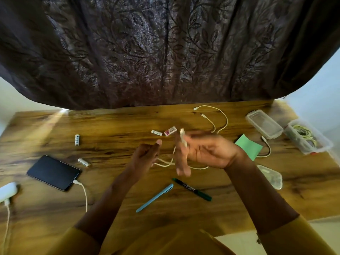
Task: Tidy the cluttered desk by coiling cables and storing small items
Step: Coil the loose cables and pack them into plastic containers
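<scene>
From the head camera, the left hand [147, 155] is curling its fingers round a white cable [165, 163] above the wooden desk [119, 126], while the right hand [204, 151], blurred, is holding the cable's plug end (the exact grip is unclear). Lying around them are three batteries [77, 140], two pens [155, 197], one eraser [170, 131], one phone [53, 172] and two clear boxes [264, 123].

Dk purple leaf-pattern curtain [165, 52], white cable [219, 118], green paper [248, 146], blue pen [155, 197]
</scene>
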`<control>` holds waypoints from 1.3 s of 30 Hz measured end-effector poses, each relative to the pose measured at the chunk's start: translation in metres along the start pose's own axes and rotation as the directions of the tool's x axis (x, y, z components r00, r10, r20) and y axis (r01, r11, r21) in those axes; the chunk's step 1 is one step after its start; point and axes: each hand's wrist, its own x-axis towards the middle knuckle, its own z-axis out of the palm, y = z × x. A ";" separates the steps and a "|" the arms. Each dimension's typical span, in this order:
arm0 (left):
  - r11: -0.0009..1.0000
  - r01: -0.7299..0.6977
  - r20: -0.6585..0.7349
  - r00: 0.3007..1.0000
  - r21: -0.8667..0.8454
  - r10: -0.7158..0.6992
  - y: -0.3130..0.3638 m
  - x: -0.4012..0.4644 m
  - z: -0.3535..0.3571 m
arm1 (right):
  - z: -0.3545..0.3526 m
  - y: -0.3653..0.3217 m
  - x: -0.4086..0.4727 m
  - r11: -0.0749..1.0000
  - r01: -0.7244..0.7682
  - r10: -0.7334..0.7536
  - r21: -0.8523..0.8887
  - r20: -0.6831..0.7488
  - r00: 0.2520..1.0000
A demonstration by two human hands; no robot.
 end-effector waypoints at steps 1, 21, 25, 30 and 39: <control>1.000 -0.012 0.004 1.000 0.007 0.012 0.005 0.005 0.000 | 0.002 -0.001 -0.005 0.992 -0.028 0.038 -0.126 0.073 0.997; 0.894 -0.178 0.242 0.967 0.411 0.082 0.071 0.050 0.026 | -0.006 0.069 -0.024 0.595 -0.584 0.015 -0.552 -0.719 0.695; 0.944 -0.124 0.259 0.965 0.306 0.043 0.062 0.038 0.037 | -0.016 0.065 -0.025 0.645 -0.619 -0.066 -0.449 -0.839 0.541; 0.978 -0.091 0.166 0.984 0.190 0.060 0.060 0.026 0.049 | -0.008 0.053 -0.027 0.917 -0.381 0.157 -0.122 -0.767 0.622; 0.969 -0.136 0.052 0.990 0.206 0.128 0.060 0.015 0.053 | -0.013 0.057 -0.027 0.967 -0.254 0.129 -0.028 -0.806 0.578</control>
